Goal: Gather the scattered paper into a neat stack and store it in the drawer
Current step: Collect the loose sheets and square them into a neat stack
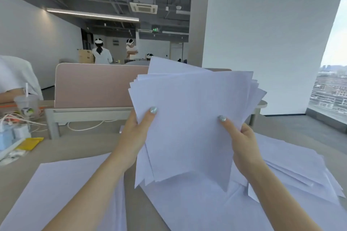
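A loose bundle of white paper [191, 110] is held upright above the desk, its sheets fanned and uneven at the top and bottom edges. My left hand [135, 129] grips its left edge, thumb on the front sheet. My right hand [240, 142] grips the right edge the same way. More white sheets lie flat on the desk: some at the lower left [62, 189], a spread under the bundle [197, 206], and an untidy pile at the right [293, 163]. No drawer is in view.
A pink desk divider [93, 84] stands behind the desk [78, 148]. At the left are a plastic cup with a straw [28, 105], cables [24, 120], a yellow packet [30, 143] and a person's arm. Other people stand far back.
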A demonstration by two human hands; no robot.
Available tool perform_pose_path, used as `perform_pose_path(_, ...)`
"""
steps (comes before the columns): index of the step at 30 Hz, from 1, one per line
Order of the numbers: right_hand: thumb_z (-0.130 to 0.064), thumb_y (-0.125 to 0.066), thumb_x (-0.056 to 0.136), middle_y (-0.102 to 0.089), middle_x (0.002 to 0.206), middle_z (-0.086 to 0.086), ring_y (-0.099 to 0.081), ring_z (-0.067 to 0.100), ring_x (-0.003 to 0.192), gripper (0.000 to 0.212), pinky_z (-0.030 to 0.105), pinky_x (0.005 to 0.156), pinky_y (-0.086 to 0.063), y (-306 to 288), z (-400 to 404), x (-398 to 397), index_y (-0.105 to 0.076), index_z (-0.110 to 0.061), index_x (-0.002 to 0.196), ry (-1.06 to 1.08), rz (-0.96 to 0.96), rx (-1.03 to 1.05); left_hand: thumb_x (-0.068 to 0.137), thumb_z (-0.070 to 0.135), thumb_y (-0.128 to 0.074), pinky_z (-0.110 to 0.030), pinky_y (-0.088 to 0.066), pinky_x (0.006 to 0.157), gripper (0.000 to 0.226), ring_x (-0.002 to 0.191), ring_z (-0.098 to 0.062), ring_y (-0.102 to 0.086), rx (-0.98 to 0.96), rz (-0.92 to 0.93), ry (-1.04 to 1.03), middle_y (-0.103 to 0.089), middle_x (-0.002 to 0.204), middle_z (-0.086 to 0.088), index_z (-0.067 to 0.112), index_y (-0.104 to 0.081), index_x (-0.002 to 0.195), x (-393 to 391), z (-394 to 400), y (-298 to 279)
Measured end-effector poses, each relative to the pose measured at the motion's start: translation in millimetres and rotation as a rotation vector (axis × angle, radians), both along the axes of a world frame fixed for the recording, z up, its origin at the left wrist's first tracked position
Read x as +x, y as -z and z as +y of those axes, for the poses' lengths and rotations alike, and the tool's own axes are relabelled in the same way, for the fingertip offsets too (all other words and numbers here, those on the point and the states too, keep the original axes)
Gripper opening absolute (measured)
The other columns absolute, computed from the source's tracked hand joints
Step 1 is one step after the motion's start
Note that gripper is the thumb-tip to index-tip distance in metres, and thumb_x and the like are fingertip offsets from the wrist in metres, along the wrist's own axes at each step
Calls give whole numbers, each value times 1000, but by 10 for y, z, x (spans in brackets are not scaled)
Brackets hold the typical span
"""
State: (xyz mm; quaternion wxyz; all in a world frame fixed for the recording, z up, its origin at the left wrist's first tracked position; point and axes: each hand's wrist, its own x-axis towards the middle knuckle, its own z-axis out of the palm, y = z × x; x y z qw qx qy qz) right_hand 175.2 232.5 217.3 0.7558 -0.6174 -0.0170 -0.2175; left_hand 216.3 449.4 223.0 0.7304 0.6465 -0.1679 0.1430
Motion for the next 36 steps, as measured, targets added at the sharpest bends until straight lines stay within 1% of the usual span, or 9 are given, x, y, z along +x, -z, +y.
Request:
perform_pose_path(6, -39, -63, 84, -75, 92, -10, -72, 6, 83, 19, 24, 70, -53, 195, -107, 28, -67, -23, 93, -71, 110, -63, 91, 44, -52, -19, -46, 85, 32, 104, 4, -59, 233, 80, 59, -63, 115, 20, 34, -54, 122, 73, 155, 259)
perform_pose_path(9, -37, -68, 81, -73, 96, -9, -71, 6, 86, 16, 28, 77, -54, 299, -71, 47, -68, -24, 90, -23, 126, -115, 92, 38, -52, -11, -47, 78, 26, 96, 9, -60, 232, 94, 64, -63, 106, 23, 33, -55, 117, 24, 84, 315)
perform_pose_path(13, -35, -67, 83, -75, 83, -10, -72, 8, 79, 15, 26, 70, -55, 211, -70, 22, -71, -22, 80, 42, 43, -110, 94, 37, -49, -4, -49, 75, 11, 88, 16, -59, 166, 48, -8, -61, 99, 28, 40, -55, 103, 8, 11, 231)
perform_pose_path(17, -38, -61, 87, -76, 82, -9, -72, 9, 79, 22, 22, 64, -55, 221, -86, -4, -71, -19, 83, -3, 69, -85, 94, 38, -50, -5, -46, 75, 17, 84, 17, -57, 104, 58, -108, -60, 98, 22, 35, -56, 109, 35, 48, 328)
perform_pose_path(20, -35, -65, 84, -75, 83, -14, -71, 3, 79, 15, 24, 70, -54, 412, -58, -23, -71, -22, 90, -6, 131, -206, 93, 44, -47, -19, -40, 81, 36, 108, -4, -54, 146, 170, -116, -55, 117, 13, 27, -51, 125, 21, 48, 626)
perform_pose_path(26, -29, -69, 82, -75, 79, -8, -72, 10, 76, 11, 28, 70, -56, 469, 31, -13, -72, -18, 80, 17, 110, -102, 95, 49, -40, -29, -30, 108, 50, 135, -10, -38, 114, 269, -101, -44, 139, 16, 30, -34, 141, -51, -43, 823)
perform_pose_path(28, -30, -64, 86, -75, 84, -6, -72, 12, 79, 15, 26, 68, -56, 375, -5, -14, -71, -17, 83, 3, 70, -1, 94, 52, -38, -31, -31, 110, 50, 131, -4, -41, 89, 204, -118, -44, 140, 17, 30, -37, 139, -9, 28, 730)
perform_pose_path(32, -35, -63, 86, -75, 93, -7, -71, 13, 90, 17, 29, 74, -55, 298, -68, -43, -70, -20, 89, 13, 43, -3, 97, 42, -40, 0, -37, 77, 25, 84, 26, -48, 133, 1, -233, -50, 107, 22, 29, -44, 118, 10, 153, 557)
perform_pose_path(36, -31, -63, 85, -75, 84, -14, -71, 4, 81, 9, 18, 64, -55, 336, 23, -47, -68, -24, 89, -34, 42, -51, 99, 36, -38, 6, -37, 72, 16, 87, 31, -46, 153, -47, -190, -49, 105, 33, 38, -43, 114, -46, 100, 508)
